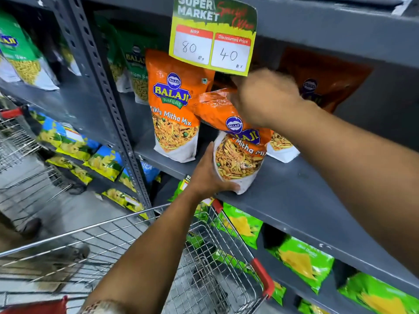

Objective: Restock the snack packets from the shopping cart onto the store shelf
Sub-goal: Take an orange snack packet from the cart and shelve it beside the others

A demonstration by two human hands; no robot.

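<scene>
On the grey metal shelf (pixel 294 196), the left hand (pixel 209 175) cups the base of an orange glossy plastic snack packet (pixel 238 152) standing near the edge; the right hand (pixel 263 98), blurred, pinches its crumpled top. Light, soft and probably slippery, it is best held at top and base. An upright matching packet (pixel 174 109) stands left; a yellow price card (pixel 213 35) hangs overhead; the wire cart (pixel 204 257) sits below.
</scene>
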